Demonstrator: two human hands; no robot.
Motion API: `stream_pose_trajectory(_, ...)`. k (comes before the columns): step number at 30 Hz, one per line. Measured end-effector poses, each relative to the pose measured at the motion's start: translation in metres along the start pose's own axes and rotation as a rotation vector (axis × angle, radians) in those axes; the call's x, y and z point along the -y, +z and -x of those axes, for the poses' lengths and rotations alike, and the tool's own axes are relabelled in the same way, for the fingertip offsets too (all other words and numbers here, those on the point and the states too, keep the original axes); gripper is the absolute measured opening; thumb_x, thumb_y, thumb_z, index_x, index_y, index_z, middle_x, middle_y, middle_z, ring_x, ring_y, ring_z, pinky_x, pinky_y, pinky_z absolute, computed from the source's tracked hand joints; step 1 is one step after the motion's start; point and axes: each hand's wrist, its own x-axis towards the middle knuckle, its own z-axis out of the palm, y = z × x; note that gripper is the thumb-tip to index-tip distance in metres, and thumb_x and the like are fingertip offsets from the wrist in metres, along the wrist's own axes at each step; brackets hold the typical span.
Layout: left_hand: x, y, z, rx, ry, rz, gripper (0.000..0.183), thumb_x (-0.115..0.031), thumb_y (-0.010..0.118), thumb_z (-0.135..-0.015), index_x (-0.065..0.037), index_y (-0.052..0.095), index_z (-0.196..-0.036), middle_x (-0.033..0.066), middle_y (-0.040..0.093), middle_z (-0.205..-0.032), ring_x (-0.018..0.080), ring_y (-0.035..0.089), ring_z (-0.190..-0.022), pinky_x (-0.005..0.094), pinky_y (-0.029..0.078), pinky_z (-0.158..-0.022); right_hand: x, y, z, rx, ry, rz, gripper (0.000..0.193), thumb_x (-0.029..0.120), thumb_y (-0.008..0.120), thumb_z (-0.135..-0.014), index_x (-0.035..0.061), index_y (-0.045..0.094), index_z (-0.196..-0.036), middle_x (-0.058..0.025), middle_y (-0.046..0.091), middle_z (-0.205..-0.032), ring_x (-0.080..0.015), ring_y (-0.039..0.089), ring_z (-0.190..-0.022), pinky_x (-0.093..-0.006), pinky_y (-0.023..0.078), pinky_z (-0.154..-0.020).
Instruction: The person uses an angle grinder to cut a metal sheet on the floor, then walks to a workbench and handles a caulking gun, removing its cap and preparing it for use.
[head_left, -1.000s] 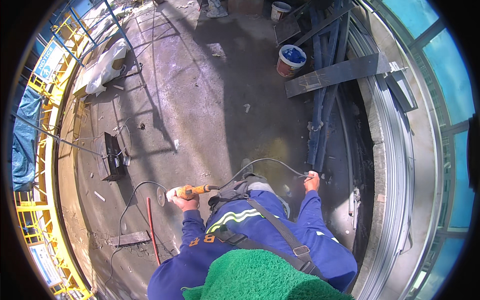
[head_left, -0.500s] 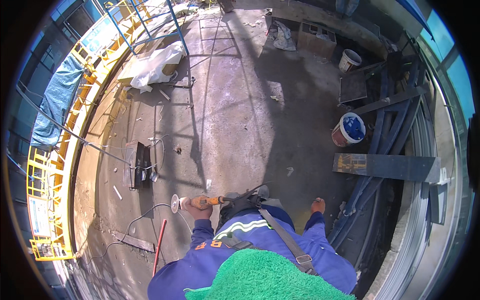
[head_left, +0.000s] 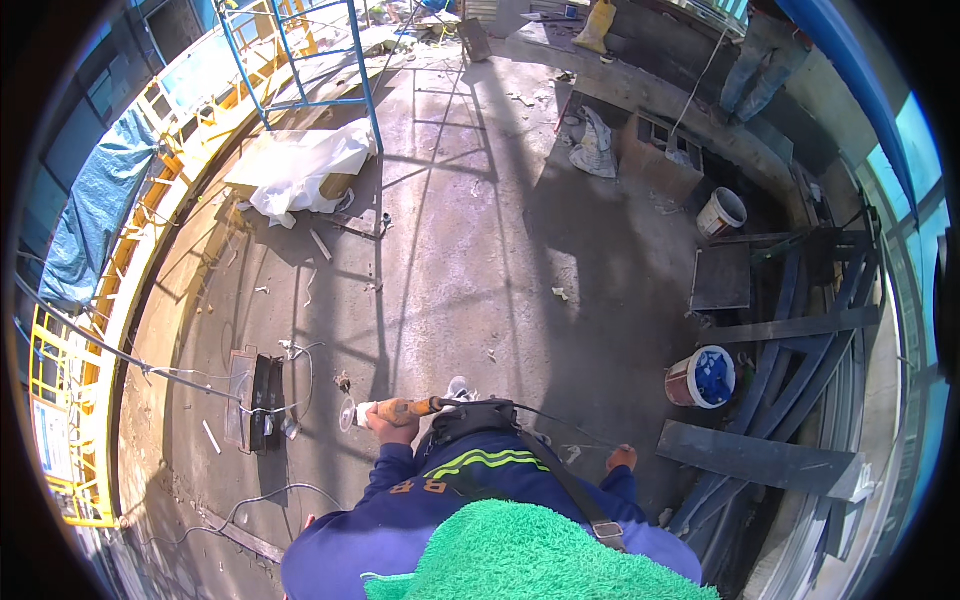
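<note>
On a sunlit, debris-strewn floor, an orange grinder is grasped in the left hand ahead of the blue jacket, its disc turned outward, while its cord is clasped in the right hand. A shoe could be caught if the cord were let sag, and a sleeve torn were the tool started accidentally. Whether the disc is spinning cannot be told, the other shoe cannot be made out, and another person is cut off at upper right
</note>
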Motion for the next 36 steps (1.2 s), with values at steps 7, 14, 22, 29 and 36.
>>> stream_pose_trajectory(7,0.002,0.181,-0.118,-0.033,-0.060,-0.058,0.049,-0.053,0.075,-0.082,-0.013,0.062,-0.108,0.0085,0.066,-0.095,0.0295,0.068,-0.083,0.0434,0.059,-0.079,0.143,-0.031,-0.031,-0.039,0.241,-0.361,0.027,0.011,0.064,-0.094,0.0032,0.072,-0.119,-0.0166,0.077,-0.117,-0.0281,0.076,-0.110,-0.0431,0.058,-0.092)
stream_pose_trajectory(14,0.048,0.303,-0.245,-0.083,-0.112,-0.071,0.047,-0.056,0.067,-0.087,-0.016,0.062,-0.112,0.0068,0.068,-0.098,0.0307,0.069,-0.089,0.0473,0.059,-0.082,0.187,0.011,-0.241,0.014,0.089,-0.229,0.034,0.016,0.062,-0.098,0.0038,0.073,-0.127,-0.0193,0.078,-0.121,-0.0311,0.076,-0.113,-0.0455,0.058,-0.097)
stream_pose_trajectory(22,0.137,0.448,-0.312,-0.042,-0.066,-0.046,0.051,-0.059,0.054,-0.092,-0.012,0.066,-0.106,0.0088,0.071,-0.098,0.0299,0.069,-0.099,0.0478,0.055,-0.092,0.339,-0.067,-0.420,0.242,0.314,-0.279,0.037,0.029,0.054,-0.108,0.0050,0.073,-0.130,-0.0206,0.074,-0.133,-0.0397,0.071,-0.123,-0.0479,0.056,-0.102)
stream_pose_trajectory(29,0.173,0.546,-0.400,0.043,-0.127,-0.029,0.051,-0.057,0.050,-0.094,-0.009,0.068,-0.099,0.0100,0.072,-0.092,0.0307,0.069,-0.086,0.0460,0.057,-0.085,0.449,-0.172,-0.572,-0.025,0.218,-0.666,0.039,0.030,0.056,-0.109,0.0013,0.071,-0.130,-0.0223,0.073,-0.133,-0.0401,0.070,-0.123,-0.0486,0.056,-0.103)
stream_pose_trajectory(36,0.194,0.650,-0.549,-0.215,-0.028,-0.080,0.049,-0.056,0.065,-0.086,-0.015,0.067,-0.113,0.0090,0.071,-0.110,0.0340,0.070,-0.098,0.0512,0.057,-0.089,0.503,-0.194,-0.620,0.165,0.185,-0.448,0.039,0.029,0.058,-0.108,0.0004,0.070,-0.131,-0.0210,0.073,-0.130,-0.0371,0.071,-0.120,-0.0466,0.056,-0.098)
